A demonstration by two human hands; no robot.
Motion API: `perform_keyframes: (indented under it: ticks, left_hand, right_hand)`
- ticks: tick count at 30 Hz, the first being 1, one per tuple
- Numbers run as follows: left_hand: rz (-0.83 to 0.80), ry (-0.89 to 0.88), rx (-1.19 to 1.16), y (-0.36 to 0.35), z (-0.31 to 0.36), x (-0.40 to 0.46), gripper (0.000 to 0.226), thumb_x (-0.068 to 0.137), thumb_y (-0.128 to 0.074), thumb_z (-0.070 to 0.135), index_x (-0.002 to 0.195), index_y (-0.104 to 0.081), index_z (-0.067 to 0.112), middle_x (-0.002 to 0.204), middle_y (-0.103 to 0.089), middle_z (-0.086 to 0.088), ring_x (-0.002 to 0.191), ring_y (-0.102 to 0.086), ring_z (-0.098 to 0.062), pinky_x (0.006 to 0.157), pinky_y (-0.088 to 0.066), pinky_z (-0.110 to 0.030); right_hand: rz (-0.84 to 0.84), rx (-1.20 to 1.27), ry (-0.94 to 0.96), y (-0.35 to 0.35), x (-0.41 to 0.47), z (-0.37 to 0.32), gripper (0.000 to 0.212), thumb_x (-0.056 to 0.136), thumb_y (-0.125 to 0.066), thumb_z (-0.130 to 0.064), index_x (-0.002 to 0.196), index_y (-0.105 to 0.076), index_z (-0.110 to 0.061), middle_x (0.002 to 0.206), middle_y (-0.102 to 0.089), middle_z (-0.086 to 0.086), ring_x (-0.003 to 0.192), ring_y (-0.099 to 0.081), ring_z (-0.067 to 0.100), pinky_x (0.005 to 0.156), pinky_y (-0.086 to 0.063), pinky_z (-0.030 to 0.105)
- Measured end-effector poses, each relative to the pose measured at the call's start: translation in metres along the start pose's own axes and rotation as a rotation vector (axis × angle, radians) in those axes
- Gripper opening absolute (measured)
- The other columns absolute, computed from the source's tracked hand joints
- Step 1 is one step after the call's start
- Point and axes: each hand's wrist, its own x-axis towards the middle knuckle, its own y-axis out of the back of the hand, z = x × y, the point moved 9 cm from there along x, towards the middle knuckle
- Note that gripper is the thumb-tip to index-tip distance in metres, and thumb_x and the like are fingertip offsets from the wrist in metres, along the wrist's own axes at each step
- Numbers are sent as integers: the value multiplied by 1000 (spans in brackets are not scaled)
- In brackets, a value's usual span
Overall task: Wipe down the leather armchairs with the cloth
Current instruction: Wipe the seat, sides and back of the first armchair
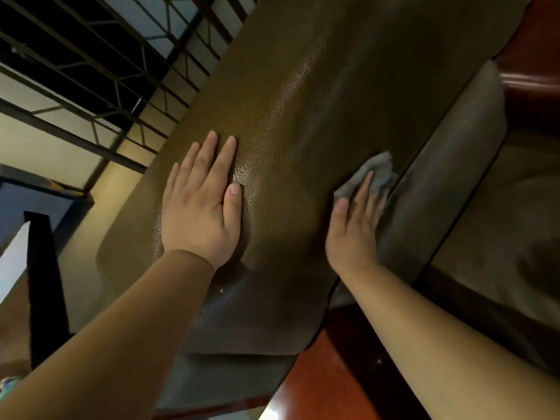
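Leather armchair (303,116): left hand (201,204) flat; right hand (353,228) presses cloth (372,174).

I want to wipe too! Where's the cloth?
The grey cloth is under the right hand, pressed on the armchair's right edge.

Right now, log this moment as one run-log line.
step: wiping armchair | left hand: flat on leather | right hand: presses cloth to leather by seam | fingers straight

No text, label, brand, number or sign can be read anywhere in the head view.
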Motion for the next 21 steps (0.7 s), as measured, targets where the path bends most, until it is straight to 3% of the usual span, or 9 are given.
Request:
perform_keyframes:
  ticks: [2, 5, 7, 9, 11, 13, 14, 18, 21]
  left_hand:
    - [24, -7, 4, -1, -1, 0, 59, 109, -26, 45, 166, -28, 30, 173, -26, 1, 161, -20, -24, 129, -19, -54]
    - [41, -16, -8, -1, -1, -1, 59, 109, -25, 46, 166, -29, 31, 173, -27, 2, 161, -21, -23, 128, -20, -54]
    - [53, -21, -20, 0, -2, -3, 58, 110, -24, 46, 166, -30, 32, 173, -27, 2, 161, -21, -23, 128, -20, -53]
    - [73, -26, -19, 1, -2, -3, 57, 110, -25, 46, 166, -30, 32, 172, -28, 2, 160, -22, -23, 128, -20, -53]
    - [78, -22, -24, -1, -3, -5, 56, 111, -26, 45, 166, -29, 33, 172, -28, 3, 160, -21, -22, 129, -20, -52]
    - [97, -35, -26, -1, -3, -5, 56, 111, -27, 43, 165, -31, 32, 172, -31, 1, 160, -23, -24, 128, -21, -53]
    - [104, -43, -26, -2, -3, -4, 56, 111, -27, 43, 165, -32, 31, 171, -32, 0, 159, -24, -25, 127, -22, -53]
    - [110, -49, -34, -1, -4, -4, 57, 110, -27, 43, 165, -34, 30, 170, -34, -2, 158, -27, -27, 126, -25, -54]
    - [114, -44, -41, 0, -3, -4, 56, 110, -27, 44, 165, -33, 31, 171, -33, 0, 159, -26, -26, 127, -24, -53]
  right_hand:
    - [-24, 86, 19, -7, -16, -27, 100, 88, 4, -86, 166, 12, -24, 174, 13, 9, 159, 18, 33, 128, 0, 59]
    - [-97, 19, 376, -32, -71, -105, 89, 100, -2, -71, 166, 4, -11, 173, 12, 15, 157, 19, 42, 128, 1, 58]
    - [-124, -99, 487, -46, -87, -99, 84, 101, -3, -68, 166, 9, -17, 173, 18, 10, 157, 23, 37, 128, 3, 57]
    - [-60, -136, 341, -40, -72, -45, 83, 97, 2, -74, 164, 16, -26, 172, 20, 7, 158, 23, 31, 129, 0, 57]
    - [-22, -100, 24, -27, -56, 23, 94, 86, 8, -87, 162, 20, -33, 172, 20, 7, 158, 22, 26, 128, -3, 55]
    - [-40, -18, -158, -24, -57, 45, 106, 75, 11, -95, 162, 22, -35, 173, 19, 7, 158, 21, 24, 129, -2, 54]
    - [-62, 21, -131, -29, -62, 29, 109, 74, 11, -96, 162, 21, -32, 173, 18, 7, 158, 22, 26, 129, 0, 53]
    - [-170, 12, 326, -60, -110, -84, 94, 92, 2, -80, 163, 19, -21, 168, 29, 0, 155, 31, 30, 127, 13, 49]
    - [-149, -99, 389, -59, -102, -55, 86, 95, 2, -77, 161, 22, -26, 172, 22, 5, 157, 26, 29, 129, 9, 49]
